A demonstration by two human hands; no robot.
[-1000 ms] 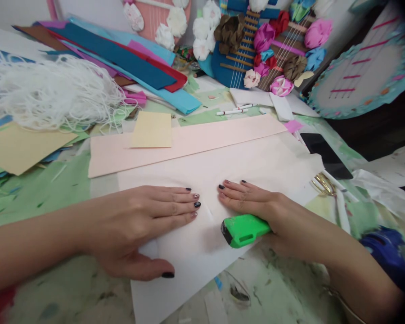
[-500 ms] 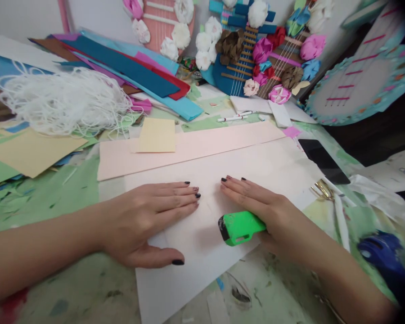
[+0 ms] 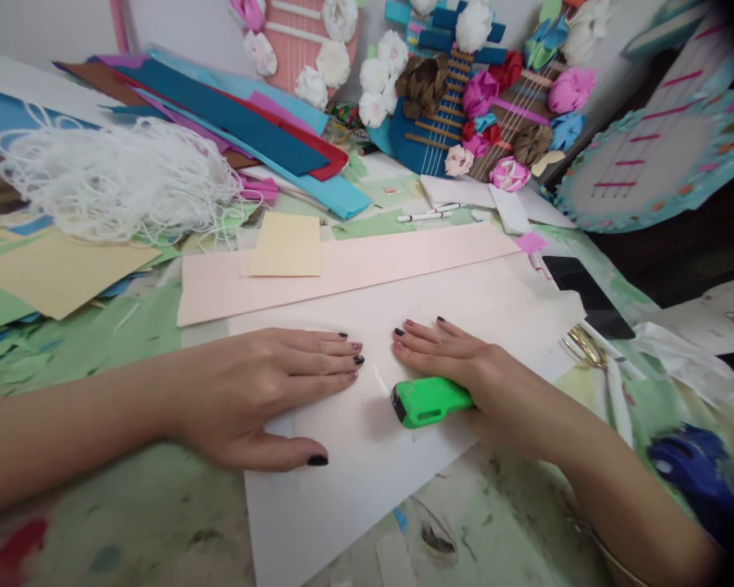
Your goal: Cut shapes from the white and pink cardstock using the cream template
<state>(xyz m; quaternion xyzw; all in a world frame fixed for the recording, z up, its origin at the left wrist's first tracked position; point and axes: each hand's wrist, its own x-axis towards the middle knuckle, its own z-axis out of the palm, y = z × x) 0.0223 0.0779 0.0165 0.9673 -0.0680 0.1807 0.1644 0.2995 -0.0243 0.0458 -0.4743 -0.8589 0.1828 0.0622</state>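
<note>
While resting left hand (image 3: 263, 391) flat on a smooth white paper sheet (image 3: 318, 505) beneath both palms, holding under flattened right hand (image 3: 449, 359), the nearer, at seven o'clock from knuckles, a bright-green, oblong plastic tool (image 3: 434, 401); aligned lengthwise three-to-nine; black-ended toward nine.

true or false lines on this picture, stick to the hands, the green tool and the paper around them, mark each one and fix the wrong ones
1. The right hand holds a green tool. True.
2. The left hand rests on the white sheet. True.
3. The left hand is clenched in a fist. False: its fingers are stretched out.
4. A yellow piece lies on the pink strip. True.
5. The pink strip lies between the two hands. False: it lies beyond both of them.
6. The green tool touches the yellow piece. False: they are well apart.
</note>
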